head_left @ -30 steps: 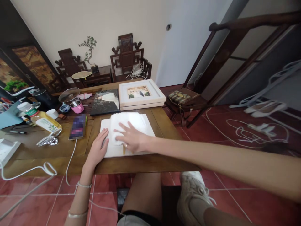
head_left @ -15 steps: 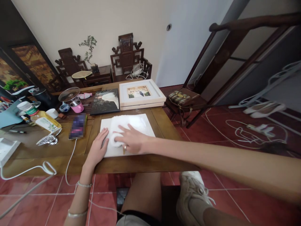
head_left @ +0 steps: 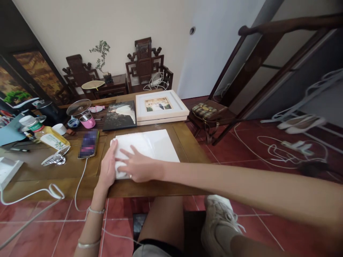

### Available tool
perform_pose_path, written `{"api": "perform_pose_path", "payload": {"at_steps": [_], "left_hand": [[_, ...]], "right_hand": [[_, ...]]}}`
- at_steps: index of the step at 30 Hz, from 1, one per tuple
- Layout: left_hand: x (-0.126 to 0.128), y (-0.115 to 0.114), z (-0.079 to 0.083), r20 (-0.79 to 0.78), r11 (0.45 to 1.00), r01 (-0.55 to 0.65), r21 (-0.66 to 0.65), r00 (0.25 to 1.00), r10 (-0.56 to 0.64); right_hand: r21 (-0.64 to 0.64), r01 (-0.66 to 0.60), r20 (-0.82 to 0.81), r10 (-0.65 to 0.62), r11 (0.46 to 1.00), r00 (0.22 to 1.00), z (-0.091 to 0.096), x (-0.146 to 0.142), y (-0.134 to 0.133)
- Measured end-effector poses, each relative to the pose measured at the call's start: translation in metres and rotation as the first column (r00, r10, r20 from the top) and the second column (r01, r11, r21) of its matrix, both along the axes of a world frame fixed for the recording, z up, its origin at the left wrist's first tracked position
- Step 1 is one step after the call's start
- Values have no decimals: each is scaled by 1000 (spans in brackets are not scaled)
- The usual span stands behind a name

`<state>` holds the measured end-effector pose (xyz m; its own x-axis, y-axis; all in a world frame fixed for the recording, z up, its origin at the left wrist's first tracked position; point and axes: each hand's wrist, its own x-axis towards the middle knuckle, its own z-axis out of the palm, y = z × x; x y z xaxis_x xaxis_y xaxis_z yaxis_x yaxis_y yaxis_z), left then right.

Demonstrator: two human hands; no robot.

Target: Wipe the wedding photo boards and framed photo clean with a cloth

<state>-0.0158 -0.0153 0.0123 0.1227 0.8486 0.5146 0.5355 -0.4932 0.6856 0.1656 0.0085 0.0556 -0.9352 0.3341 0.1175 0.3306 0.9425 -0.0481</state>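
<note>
White cloth (head_left: pixel 137 140) now sits on L part of white panel (head_left: pixel 165 146), slid over from mid-panel, so R part's uncovered. R hand (head_left: pixel 140 167) open, fingers spread on cloth; L hand (head_left: pixel 108 168) at L edge, grip unclear.

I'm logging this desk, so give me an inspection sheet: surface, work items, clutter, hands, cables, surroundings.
Surface: brown wooden table.
Work items: white cloth over the left part of a white board.
Clutter: bottle, hair clip, phone and pink cup left of the board.
Hands: right hand spread on the cloth; left hand along the board's left edge.
Cables: phone cable hanging off the table; looped cables on the red floor.
Surroundings: bag on a dark chair.
</note>
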Motion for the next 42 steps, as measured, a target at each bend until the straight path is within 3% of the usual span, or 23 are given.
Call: {"api": "perform_pose_path", "payload": {"at_steps": [4, 9, 15, 20, 25, 28, 33, 42], "left_hand": [[-1, -1, -2, -98, 1000, 26, 6, 995, -26], [1, 0, -6, -207, 990, -21, -136, 978, -8], [1, 4, -14, -273, 982, -63, -181, 962, 11], [2, 4, -11, -303, 984, -72, -164, 953, 19], [1, 5, -8, -308, 986, -68, -150, 951, 19], [0, 6, -9, -309, 986, -71, -151, 951, 21], [-1, 5, -11, -295, 984, -63, -168, 955, 10], [1, 4, -12, -311, 984, -52, -170, 950, -4]], "right_hand": [[-35, -114, 44, 116, 993, 992, 5, 14, -26], [-112, -90, 145, 106, 990, 984, 8, 37, -28], [-63, 82, 172, -70, 995, 983, 12, 41, 9], [-201, 262, 97, -247, 944, 964, 21, 10, 53], [-267, 276, 66, -268, 923, 961, 27, -23, 71], [-293, 268, 53, -265, 918, 963, 30, -24, 74], [-330, 290, 41, -294, 898, 955, 27, 14, 80], [-289, 465, 23, -479, 837, 877, 3, 104, 78]]}}
